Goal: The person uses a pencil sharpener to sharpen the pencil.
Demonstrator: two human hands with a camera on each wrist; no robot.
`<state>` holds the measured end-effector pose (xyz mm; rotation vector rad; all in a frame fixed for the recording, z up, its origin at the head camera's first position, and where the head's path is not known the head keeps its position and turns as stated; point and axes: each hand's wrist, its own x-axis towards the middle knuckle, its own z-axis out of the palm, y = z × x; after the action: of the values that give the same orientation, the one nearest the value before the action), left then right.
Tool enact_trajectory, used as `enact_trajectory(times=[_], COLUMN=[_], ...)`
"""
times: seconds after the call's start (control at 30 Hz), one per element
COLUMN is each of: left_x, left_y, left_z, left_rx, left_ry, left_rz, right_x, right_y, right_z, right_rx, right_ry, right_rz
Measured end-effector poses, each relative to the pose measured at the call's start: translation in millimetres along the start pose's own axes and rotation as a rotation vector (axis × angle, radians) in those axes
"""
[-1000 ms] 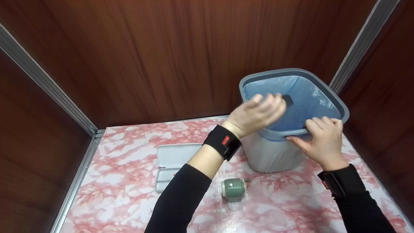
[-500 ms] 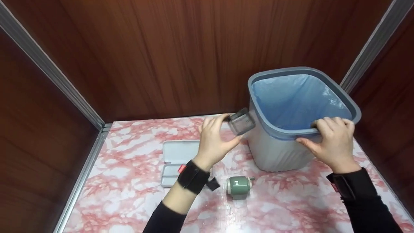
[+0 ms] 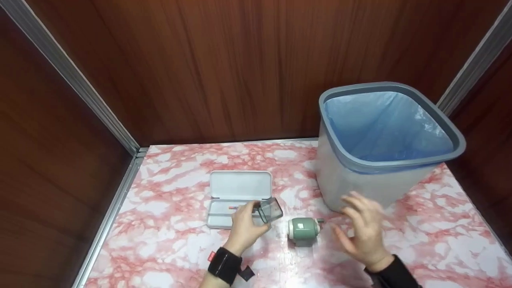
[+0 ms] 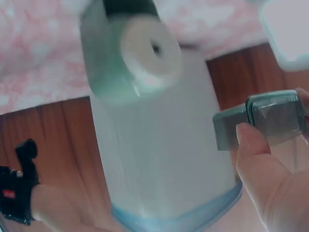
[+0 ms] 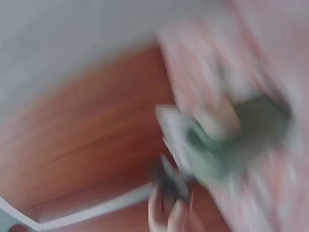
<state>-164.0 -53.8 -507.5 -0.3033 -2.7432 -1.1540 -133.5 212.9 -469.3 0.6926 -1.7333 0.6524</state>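
Note:
My left hand (image 3: 245, 229) pinches a see-through grey shavings drawer (image 3: 270, 210) between thumb and fingers, over the right end of an open pencil case (image 3: 241, 185). In the left wrist view, the thumb lies along the side of the drawer (image 4: 275, 116). Right of the drawer, a green pencil sharpener (image 3: 304, 229) lies on the table; its cream face with a round hole shows in the left wrist view. My right hand (image 3: 366, 234) is in the air in front of the bin, fingers spread and holding nothing. The right wrist view is blurred.
A grey waste bin (image 3: 348, 188) with a blue liner stands at the back right. Inside the pencil case lies a small orange-tipped pencil-like item (image 3: 233, 207). Brown wood panels (image 3: 224, 72) enclose the pink marbled table (image 3: 168, 224) at the back and sides.
My left hand has come out of the bin and moved left and down with the drawer. My right hand has let go of the bin's rim and come down towards the sharpener.

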Motion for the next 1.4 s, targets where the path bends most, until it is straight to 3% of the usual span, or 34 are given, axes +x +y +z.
enact_trajectory(times=[0.2, 0.3, 0.4, 0.5, 0.67, 0.93, 1.4], left_x=[-15.2, -19.0, -21.7, -23.6, -23.7, -21.2, -18.3], left_y=[-13.8, -16.7, -17.2, -15.0, -9.2, -0.3, 4.3], left_z=[18.6, 24.0, 29.0, 34.5, 44.9, 54.2, 76.5], left_rx=[-0.033, -0.039, -0.013, 0.033, 0.080, 0.132, 0.089], left_ry=[-0.044, -0.080, -0.108, -0.137, -0.208, -0.209, -0.253], left_rz=[-0.004, 0.002, 0.012, 0.013, 0.014, 0.050, 0.113], right_x=[-45.4, -55.7, -60.6, -63.7, -67.2, -67.7, -69.7], right_y=[-8.3, -7.6, -5.7, -3.6, -0.5, 4.1, -0.4], right_z=[19.4, 30.8, 38.8, 41.8, 40.1, 36.3, 41.2], right_rx=[0.035, -0.005, -0.057, -0.083, -0.066, 0.002, 0.025], right_ry=[-0.647, -0.829, -0.936, -0.987, -0.985, -0.979, -0.960], right_rz=[0.252, 0.376, 0.442, 0.483, 0.559, 0.603, 0.551])
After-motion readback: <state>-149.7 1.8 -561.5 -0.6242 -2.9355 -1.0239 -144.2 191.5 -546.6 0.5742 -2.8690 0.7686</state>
